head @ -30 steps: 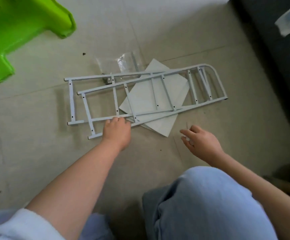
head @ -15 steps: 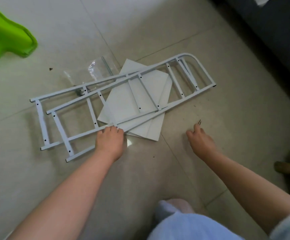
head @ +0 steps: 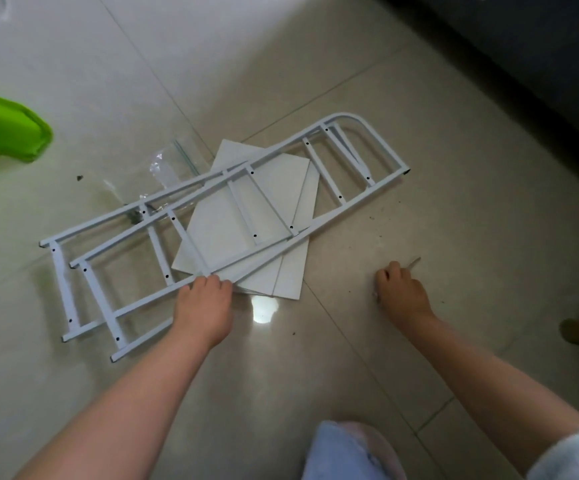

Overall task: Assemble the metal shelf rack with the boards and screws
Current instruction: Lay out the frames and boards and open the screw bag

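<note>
Nothing is joined yet, by the look of it: the parts lie loose on the tiled floor (head: 419, 168), so this reads as the gathering stage before the first board is screwed to a side frame.

Two white metal side frames (head: 329, 183) lie flat and overlapped, reaching away from the left hand (head: 202, 308) to both sides. That hand's fingers are curled onto the near rail, resting on or gripping it; the underside is hidden. The next move likely calls for lifting one frame clear of the other.

At least two white boards (head: 291, 268) lie stacked under the frames, just beyond and to the right of the left hand; an exact count is not possible.

One clear plastic bag (head: 163, 168), probably holding screws, lies beyond the frames, well away from both hands.

The right hand (head: 402, 296), well apart from the left, is curled with a thin pin-like piece (head: 413, 262) at its fingertips, likely a screw or small tool.
</note>
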Motion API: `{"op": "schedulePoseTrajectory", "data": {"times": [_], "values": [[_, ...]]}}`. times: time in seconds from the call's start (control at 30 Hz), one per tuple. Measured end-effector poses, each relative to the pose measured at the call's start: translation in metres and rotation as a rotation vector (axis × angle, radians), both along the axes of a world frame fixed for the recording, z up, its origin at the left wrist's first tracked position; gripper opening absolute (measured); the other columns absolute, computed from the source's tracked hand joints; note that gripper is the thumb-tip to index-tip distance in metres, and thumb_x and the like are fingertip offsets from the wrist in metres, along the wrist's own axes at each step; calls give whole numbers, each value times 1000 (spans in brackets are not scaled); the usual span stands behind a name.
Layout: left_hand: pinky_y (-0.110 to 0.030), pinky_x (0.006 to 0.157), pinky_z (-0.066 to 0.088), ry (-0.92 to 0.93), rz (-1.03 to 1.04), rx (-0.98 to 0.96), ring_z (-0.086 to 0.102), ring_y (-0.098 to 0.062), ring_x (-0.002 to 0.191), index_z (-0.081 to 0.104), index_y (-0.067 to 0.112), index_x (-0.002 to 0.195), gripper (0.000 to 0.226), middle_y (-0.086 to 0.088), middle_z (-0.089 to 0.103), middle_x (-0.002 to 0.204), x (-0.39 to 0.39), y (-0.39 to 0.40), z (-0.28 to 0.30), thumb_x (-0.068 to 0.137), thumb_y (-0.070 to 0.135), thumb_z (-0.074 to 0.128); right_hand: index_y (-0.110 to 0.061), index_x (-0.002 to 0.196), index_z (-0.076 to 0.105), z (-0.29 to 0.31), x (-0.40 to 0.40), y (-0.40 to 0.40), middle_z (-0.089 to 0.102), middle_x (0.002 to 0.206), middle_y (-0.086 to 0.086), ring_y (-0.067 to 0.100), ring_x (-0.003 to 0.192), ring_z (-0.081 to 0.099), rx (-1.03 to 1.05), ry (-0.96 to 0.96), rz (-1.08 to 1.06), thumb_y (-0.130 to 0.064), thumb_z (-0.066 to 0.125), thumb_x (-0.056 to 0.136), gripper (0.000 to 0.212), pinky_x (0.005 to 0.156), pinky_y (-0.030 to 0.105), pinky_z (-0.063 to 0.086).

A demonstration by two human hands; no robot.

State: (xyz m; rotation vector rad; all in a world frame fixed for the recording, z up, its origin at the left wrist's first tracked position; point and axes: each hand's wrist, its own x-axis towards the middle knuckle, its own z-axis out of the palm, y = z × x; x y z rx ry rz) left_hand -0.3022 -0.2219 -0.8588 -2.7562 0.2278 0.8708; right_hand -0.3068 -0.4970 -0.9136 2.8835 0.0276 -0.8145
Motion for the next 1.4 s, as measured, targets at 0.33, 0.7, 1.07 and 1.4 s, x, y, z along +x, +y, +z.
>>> {"op": "schedulePoseTrajectory", "data": {"times": [0.33, 0.7, 1.07, 1.4], "values": [[-36, 97, 36, -33, 111, 23, 40, -27, 124, 42, 11, 129, 36, -11, 45, 131, 26, 14, 49, 94, 19, 39, -3, 110, 52, 35, 2, 38, 52, 112, 16, 31, 101, 55, -31, -61, 210, -5, 56, 80, 30, 79, 37, 47], [-35, 100, 37, -115, 226, -81, 40, -25, 128, 43, 11, 132, 41, -9, 45, 135, 20, 44, 66, 91, 14, 44, -6, 126, 41, 124, 68, 138, 35, 132, 14, 30, 119, 39, 35, -171, 473, -9, 43, 88, 37, 88, 36, 40], [-34, 98, 37, 109, 230, -73, 46, -22, 122, 45, 14, 131, 61, -6, 48, 131, -4, 74, 21, 82, 47, 62, -12, 133, 38, 101, 72, 168, 43, 133, 9, 26, 125, 40, -180, 193, 723, -27, 49, 92, 45, 99, 36, 37], [-33, 90, 44, 54, 161, -127, 52, -26, 117, 39, 10, 130, 53, -9, 52, 128, 20, 87, -22, 88, 38, 56, -12, 143, 20, 32, 93, 151, 34, 142, 6, 24, 128, 38, -70, 139, 834, -26, 38, 97, 51, 107, 35, 30]]}}
